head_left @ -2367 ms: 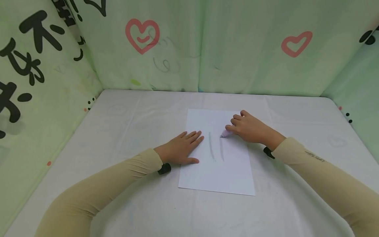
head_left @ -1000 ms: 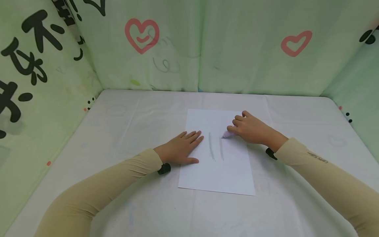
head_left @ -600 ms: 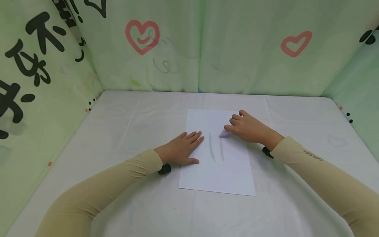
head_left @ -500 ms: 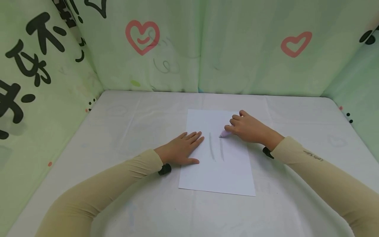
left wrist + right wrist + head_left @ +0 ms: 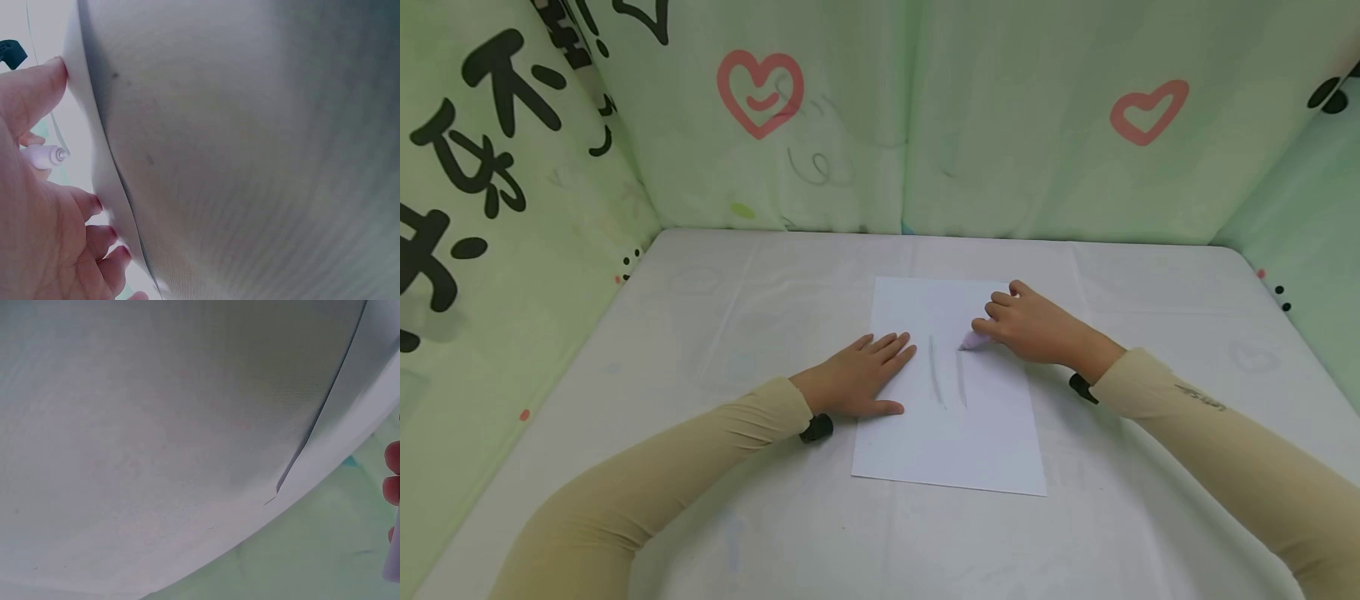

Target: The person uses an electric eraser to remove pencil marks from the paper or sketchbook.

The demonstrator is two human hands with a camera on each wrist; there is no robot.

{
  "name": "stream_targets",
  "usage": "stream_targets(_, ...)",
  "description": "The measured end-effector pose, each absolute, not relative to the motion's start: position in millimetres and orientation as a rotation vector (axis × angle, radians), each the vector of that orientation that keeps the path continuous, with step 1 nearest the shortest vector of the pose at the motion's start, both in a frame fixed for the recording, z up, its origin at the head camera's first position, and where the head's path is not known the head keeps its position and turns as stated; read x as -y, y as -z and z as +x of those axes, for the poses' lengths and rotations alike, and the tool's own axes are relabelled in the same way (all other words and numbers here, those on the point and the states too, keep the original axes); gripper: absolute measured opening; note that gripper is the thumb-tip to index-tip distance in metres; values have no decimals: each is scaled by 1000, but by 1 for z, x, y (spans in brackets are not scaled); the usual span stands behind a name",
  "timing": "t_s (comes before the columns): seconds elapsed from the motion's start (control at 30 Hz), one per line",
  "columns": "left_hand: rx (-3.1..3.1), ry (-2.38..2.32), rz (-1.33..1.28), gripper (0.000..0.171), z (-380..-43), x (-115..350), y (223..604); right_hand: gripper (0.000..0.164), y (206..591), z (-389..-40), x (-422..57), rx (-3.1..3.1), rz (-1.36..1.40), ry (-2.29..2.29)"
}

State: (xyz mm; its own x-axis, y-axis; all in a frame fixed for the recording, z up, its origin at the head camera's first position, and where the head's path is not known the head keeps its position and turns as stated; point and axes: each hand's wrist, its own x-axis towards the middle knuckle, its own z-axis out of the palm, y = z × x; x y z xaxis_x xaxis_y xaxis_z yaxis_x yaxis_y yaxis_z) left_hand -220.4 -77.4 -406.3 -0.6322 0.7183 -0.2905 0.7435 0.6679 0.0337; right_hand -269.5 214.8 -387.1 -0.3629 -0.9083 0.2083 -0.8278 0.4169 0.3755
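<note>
A sheet of white paper (image 5: pixel 947 454) lies on the table, bearing two faint grey strokes, a left one (image 5: pixel 935 371) and a right one (image 5: pixel 962 383). My left hand (image 5: pixel 857 377) rests on the sheet's left edge with its fingers spread. My right hand (image 5: pixel 1037 325) grips a thick lilac pen (image 5: pixel 976 340), tip down at the top of the right stroke. The left wrist view shows the pen (image 5: pixel 45 156) and its pointed tip beyond my left fingers. Only the pen's back end (image 5: pixel 392 562) and a few fingertips appear in the right wrist view.
A white cloth covers the table (image 5: pixel 737 300). Around its back and sides hangs a green curtain (image 5: pixel 1015 158) with red hearts and black lettering. Black wrist straps (image 5: pixel 817 428) show at both cuffs.
My right hand and the pen shift by small amounts back and forth around the top of the right stroke. My left hand and the paper hold their place.
</note>
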Motion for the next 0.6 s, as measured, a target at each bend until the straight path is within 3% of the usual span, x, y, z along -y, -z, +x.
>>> stream_targets(0.6,-2600,115,1172,85,-221,78,406,27,387,-266,-216,2316,1479,313)
